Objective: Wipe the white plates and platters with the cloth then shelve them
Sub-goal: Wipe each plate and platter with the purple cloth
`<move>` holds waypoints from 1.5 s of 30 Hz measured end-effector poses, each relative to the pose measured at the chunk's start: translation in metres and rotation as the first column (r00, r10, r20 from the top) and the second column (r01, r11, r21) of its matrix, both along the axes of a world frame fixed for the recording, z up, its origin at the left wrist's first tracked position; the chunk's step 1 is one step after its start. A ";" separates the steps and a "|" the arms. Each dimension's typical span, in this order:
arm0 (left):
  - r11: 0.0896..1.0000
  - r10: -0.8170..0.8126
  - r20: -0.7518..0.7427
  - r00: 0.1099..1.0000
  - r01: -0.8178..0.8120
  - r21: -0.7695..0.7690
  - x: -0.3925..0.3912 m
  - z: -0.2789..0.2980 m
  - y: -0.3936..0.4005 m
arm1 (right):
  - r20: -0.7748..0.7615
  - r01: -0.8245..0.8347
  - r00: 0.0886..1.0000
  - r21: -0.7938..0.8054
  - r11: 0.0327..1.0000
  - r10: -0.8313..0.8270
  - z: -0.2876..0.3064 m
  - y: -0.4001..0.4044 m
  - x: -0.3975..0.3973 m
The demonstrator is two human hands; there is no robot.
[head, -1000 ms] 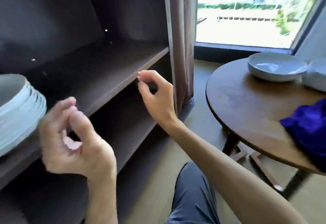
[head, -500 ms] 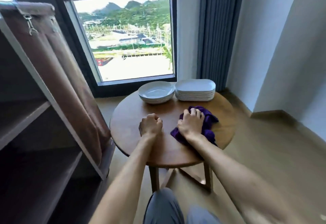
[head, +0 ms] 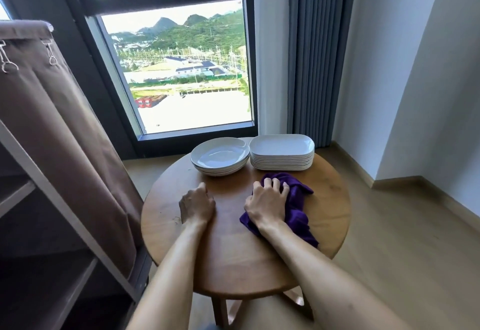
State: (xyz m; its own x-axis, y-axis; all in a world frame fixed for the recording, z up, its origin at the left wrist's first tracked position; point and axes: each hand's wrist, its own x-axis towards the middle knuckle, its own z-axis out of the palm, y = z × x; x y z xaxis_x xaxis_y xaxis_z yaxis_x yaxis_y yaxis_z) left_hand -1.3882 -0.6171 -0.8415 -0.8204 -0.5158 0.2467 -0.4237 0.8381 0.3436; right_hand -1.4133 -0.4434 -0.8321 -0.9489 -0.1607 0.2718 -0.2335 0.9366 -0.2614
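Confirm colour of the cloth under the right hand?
Deep purple cloth, plain, gripped by the right hand; head view.

A round wooden table (head: 233, 264) seen from above, with a window (head: 176, 70) beyond it at twelve o'clock. At the table's far edge sit two white stacks, just beside each other — round plates (head: 219, 155) at eleven o'clock, rectangular platters (head: 281, 152) at one o'clock. The right hand (head: 266, 203) presses down on a crumpled purple cloth (head: 298, 213), fingers curled into it. The left hand (head: 197, 203) rests on bare wood as a loose fist, near the plates but not touching them. A dark shelf unit (head: 39, 226) with a brown fabric cover (head: 59, 135) stands at nine o'clock.
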 end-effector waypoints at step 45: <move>0.797 0.356 -0.003 0.935 -0.302 0.523 -0.097 0.078 -0.041 | -0.016 -0.106 0.994 0.001 0.994 0.106 0.005 -0.004 -0.006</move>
State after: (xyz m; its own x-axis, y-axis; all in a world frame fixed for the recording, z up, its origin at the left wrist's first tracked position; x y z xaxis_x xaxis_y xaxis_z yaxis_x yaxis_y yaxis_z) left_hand -1.4851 -0.6580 -0.7637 -0.5646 -0.8234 -0.0574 -0.5843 0.3496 0.7323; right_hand -1.4197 -0.4474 -0.8268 -0.9219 -0.2600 0.2871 -0.3355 0.9064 -0.2566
